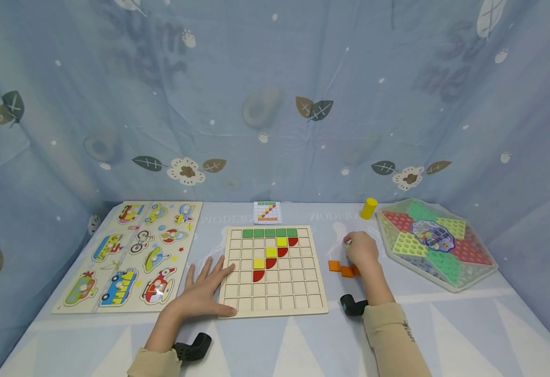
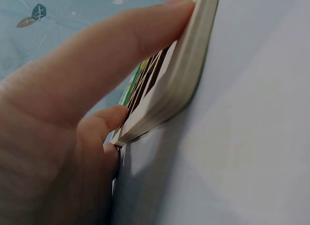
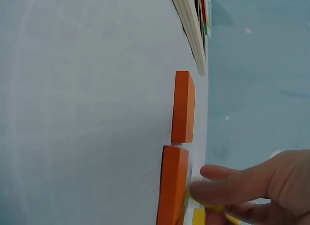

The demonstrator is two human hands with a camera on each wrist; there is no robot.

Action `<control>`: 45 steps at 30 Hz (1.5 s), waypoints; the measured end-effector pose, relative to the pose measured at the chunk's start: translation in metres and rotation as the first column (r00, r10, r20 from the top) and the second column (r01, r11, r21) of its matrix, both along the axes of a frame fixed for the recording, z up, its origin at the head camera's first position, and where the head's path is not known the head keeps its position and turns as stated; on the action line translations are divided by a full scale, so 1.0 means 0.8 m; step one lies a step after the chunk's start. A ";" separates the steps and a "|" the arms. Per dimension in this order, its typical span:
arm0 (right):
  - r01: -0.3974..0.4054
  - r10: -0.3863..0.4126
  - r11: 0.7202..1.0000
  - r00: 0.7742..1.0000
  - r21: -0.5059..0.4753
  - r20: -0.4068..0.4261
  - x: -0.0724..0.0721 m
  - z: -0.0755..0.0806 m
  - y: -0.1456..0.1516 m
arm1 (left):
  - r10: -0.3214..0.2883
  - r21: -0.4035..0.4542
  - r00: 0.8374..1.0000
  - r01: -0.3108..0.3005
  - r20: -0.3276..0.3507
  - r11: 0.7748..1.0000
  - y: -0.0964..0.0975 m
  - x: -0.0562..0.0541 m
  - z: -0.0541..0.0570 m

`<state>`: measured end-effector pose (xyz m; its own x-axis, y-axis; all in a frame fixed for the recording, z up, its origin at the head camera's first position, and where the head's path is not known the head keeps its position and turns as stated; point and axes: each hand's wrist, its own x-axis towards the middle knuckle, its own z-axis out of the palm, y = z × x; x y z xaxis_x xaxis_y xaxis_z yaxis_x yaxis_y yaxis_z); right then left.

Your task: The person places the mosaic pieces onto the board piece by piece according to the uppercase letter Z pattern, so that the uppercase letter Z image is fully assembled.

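Note:
A wooden grid board (image 1: 285, 289) holds a row of green square tiles (image 1: 270, 233) along its far side. Three yellow squares (image 1: 271, 252) and several red quarter-round pieces (image 1: 258, 275) step diagonally below them. My left hand (image 1: 201, 293) lies spread at the board's left edge, its thumb on the near corner and a fingertip on the left rim. To the right of the board, my right hand (image 1: 363, 250) pinches a small yellow tile (image 3: 213, 206), mostly hidden by the fingers. Orange tiles (image 1: 334, 266) lie on the table just below that hand, one partly behind the wrist.
Behind the board stands a small pattern card (image 1: 267, 213). A vehicle puzzle board (image 1: 128, 256) lies at left, a hexagonal Chinese checkers board (image 1: 437, 243) at right. A yellow cylinder (image 1: 369, 208) stands beyond my right hand. A patterned curtain (image 1: 275, 104) closes off the back.

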<state>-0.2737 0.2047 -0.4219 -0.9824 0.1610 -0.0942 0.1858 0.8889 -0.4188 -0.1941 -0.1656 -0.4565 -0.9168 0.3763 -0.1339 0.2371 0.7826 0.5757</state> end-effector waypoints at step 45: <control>-0.347 0.400 0.792 0.916 -0.503 -0.003 0.050 -0.007 -0.215 | 0.010 -0.022 1.000 -0.010 0.004 1.000 0.001 0.001 0.002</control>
